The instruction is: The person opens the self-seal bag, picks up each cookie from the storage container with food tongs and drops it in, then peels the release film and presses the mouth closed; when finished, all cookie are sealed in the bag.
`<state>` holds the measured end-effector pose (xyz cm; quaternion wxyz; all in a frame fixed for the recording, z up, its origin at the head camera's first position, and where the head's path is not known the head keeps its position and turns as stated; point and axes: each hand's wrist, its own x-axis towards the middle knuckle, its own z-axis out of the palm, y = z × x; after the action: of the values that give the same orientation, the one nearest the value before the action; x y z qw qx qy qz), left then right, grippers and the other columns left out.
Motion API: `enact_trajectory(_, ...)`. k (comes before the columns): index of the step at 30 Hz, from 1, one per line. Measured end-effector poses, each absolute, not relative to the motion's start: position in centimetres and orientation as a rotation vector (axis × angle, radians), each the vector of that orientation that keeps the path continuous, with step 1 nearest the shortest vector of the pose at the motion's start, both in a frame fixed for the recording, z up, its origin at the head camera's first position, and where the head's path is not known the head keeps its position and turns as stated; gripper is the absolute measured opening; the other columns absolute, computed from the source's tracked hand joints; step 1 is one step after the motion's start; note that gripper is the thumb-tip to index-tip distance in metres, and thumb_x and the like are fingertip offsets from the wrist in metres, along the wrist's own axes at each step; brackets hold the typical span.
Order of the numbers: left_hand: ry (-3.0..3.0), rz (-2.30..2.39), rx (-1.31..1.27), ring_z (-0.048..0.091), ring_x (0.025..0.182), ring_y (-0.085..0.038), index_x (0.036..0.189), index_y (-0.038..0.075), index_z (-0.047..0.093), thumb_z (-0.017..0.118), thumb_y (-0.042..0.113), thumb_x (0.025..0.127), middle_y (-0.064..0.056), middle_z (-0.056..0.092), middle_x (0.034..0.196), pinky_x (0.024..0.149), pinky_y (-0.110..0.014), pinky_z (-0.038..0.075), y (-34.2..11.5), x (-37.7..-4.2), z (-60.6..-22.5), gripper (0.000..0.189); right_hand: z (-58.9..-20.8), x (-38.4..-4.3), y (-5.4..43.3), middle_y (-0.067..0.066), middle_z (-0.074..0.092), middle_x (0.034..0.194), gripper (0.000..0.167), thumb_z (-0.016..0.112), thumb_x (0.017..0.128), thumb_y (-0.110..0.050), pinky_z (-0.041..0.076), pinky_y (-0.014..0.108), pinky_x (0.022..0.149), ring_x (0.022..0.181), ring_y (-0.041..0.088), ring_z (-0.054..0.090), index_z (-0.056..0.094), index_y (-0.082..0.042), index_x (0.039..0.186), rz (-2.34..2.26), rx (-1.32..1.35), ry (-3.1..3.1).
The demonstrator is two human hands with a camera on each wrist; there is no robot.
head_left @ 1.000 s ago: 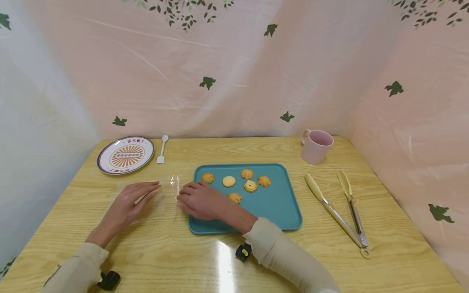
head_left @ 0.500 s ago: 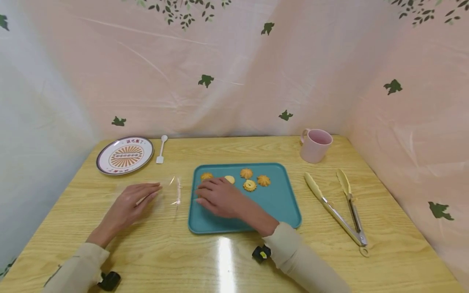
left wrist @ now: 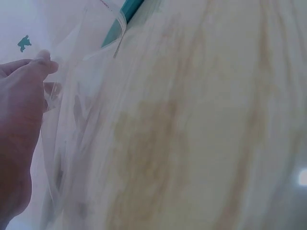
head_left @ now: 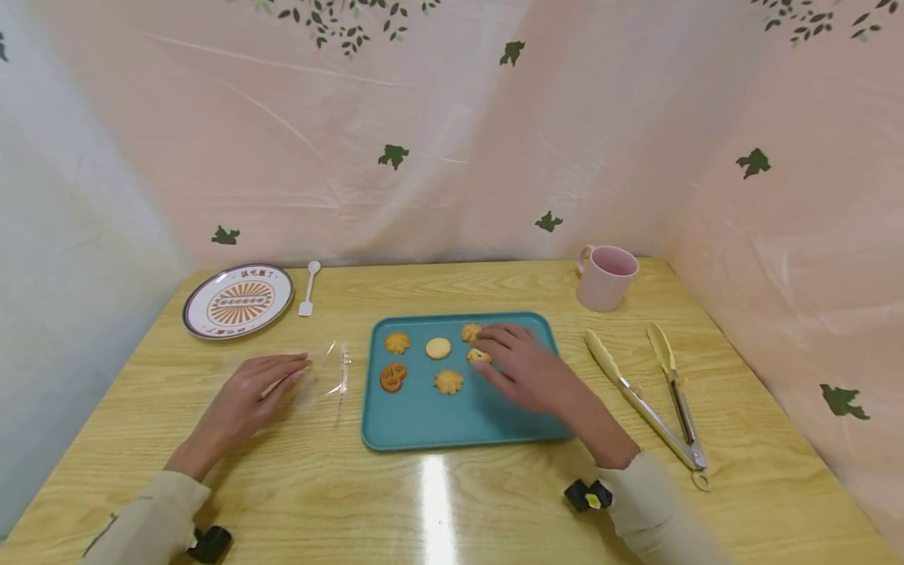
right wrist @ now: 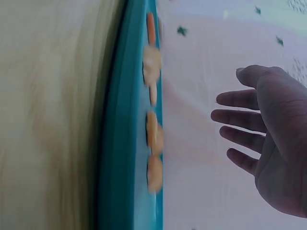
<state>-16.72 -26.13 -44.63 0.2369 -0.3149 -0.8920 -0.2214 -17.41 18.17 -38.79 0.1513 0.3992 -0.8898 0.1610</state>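
Observation:
On the left of the table, my left hand (head_left: 254, 388) pinches a clear plastic bag (head_left: 328, 370). The left wrist view shows thumb and fingers together on the bag's thin film (left wrist: 79, 108). My right hand (head_left: 526, 370) hovers over the right part of the teal tray (head_left: 424, 431), fingers spread and holding nothing, as the right wrist view also shows. A small pretzel (head_left: 393, 377) lies at the tray's left. Around it are a swirled cookie (head_left: 398, 343), a plain round cookie (head_left: 438, 348) and another swirled cookie (head_left: 448, 382). My right fingers partly cover a ring-shaped cookie (head_left: 479, 356).
A white patterned plate (head_left: 238, 301) and a small white spatula-ended spoon (head_left: 309, 289) stand at the back left. Back right is a pink mug (head_left: 607, 278). Spread tongs (head_left: 653, 408) with yellow tips lie right of the tray. Curtain-like cloth (head_left: 452, 157) surrounds the table.
My right hand has left the bag and moved right across the tray, uncovering the pretzel and cookies at the left. My left hand stays with the bag.

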Motion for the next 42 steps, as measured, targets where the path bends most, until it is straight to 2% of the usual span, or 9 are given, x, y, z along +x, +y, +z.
enact_trajectory(7,-2.413,-0.631,-0.884,0.065,0.114,-0.035,0.122,0.002,0.074,0.075,-0.008,0.087,-0.013,0.072,0.126,0.113,-0.020,0.032,-26.2,-16.7,-44.6,0.036,-39.0,-16.7,23.2,0.019,0.063,0.132,0.037,0.072,0.099,-0.020,0.046,0.064,0.099,0.127,0.040,0.055,0.068,0.001,0.129,0.455,0.949,-2.608)
enact_trajectory(16,-2.401,-0.640,-0.905,0.065,0.114,-0.036,0.122,0.002,0.074,0.074,-0.008,0.087,-0.013,0.072,0.126,0.113,-0.017,0.029,-26.2,-16.7,-44.5,0.036,-39.3,-15.3,27.9,0.023,0.062,0.134,0.043,0.072,0.099,-0.021,0.043,0.067,0.099,0.125,0.045,0.054,0.064,0.004,0.132,0.494,0.716,-2.717)
enact_trajectory(20,-2.420,-0.625,-0.888,0.065,0.115,-0.035,0.123,0.002,0.073,0.074,-0.006,0.089,-0.013,0.072,0.127,0.112,-0.021,0.033,-26.2,-16.7,-44.5,0.035,-39.3,-14.8,29.3,0.025,0.062,0.132,0.044,0.074,0.097,-0.020,0.042,0.069,0.099,0.122,0.049,0.055,0.064,0.006,0.132,0.485,0.648,-2.724)
enact_trajectory(23,-2.433,-0.614,-0.879,0.065,0.115,-0.034,0.123,0.003,0.073,0.074,-0.005,0.090,-0.012,0.072,0.127,0.110,-0.029,0.039,-26.2,-16.7,-44.5,0.034,-39.4,-14.4,30.2,0.026,0.063,0.130,0.047,0.076,0.094,-0.020,0.043,0.069,0.096,0.119,0.050,0.056,0.064,0.005,0.131,0.470,0.582,-2.708)
enact_trajectory(26,-2.440,-0.608,-0.874,0.065,0.116,-0.034,0.123,0.003,0.074,0.074,-0.005,0.090,-0.012,0.072,0.127,0.107,-0.038,0.043,-26.2,-16.7,-44.5,0.034,-39.5,-13.9,31.1,0.027,0.062,0.129,0.052,0.078,0.093,-0.025,0.043,0.071,0.093,0.117,0.051,0.056,0.062,0.004,0.133,0.468,0.477,-2.720)
enact_trajectory(29,-2.445,-0.602,-0.867,0.065,0.115,-0.034,0.123,0.003,0.074,0.074,-0.005,0.089,-0.012,0.072,0.127,0.104,-0.042,0.045,-26.2,-16.7,-44.5,0.035,-39.7,-13.2,31.8,0.029,0.060,0.130,0.060,0.077,0.094,-0.033,0.043,0.072,0.092,0.116,0.055,0.054,0.058,0.006,0.136,0.484,0.340,-2.765)
enact_trajectory(32,-2.440,-0.602,-0.871,0.065,0.114,-0.035,0.123,0.002,0.074,0.075,-0.006,0.088,-0.012,0.072,0.126,0.105,-0.040,0.044,-26.2,-16.7,-44.5,0.035,-39.8,-12.5,32.5,0.034,0.054,0.134,0.068,0.075,0.095,-0.040,0.040,0.075,0.093,0.119,0.059,0.048,0.053,0.007,0.139,0.516,0.193,-2.816)
enact_trajectory(39,-2.404,-0.623,-0.905,0.066,0.113,-0.036,0.122,0.001,0.074,0.075,-0.006,0.088,-0.014,0.072,0.125,0.112,-0.021,0.033,-26.2,-16.7,-44.4,0.035,-40.0,-11.0,34.2,0.040,0.047,0.138,0.088,0.074,0.092,-0.054,0.039,0.078,0.089,0.121,0.063,0.042,0.045,0.007,0.147,0.561,-0.026,-2.822)
enact_trajectory(42,-2.408,-0.625,-0.901,0.065,0.113,-0.036,0.122,0.001,0.074,0.075,-0.006,0.088,-0.014,0.072,0.125,0.112,-0.021,0.032,-26.2,-16.7,-44.4,0.035,-40.1,-10.5,34.7,0.041,0.046,0.137,0.094,0.072,0.092,-0.059,0.039,0.078,0.087,0.120,0.064,0.042,0.043,0.010,0.148,0.548,-0.091,-2.842)
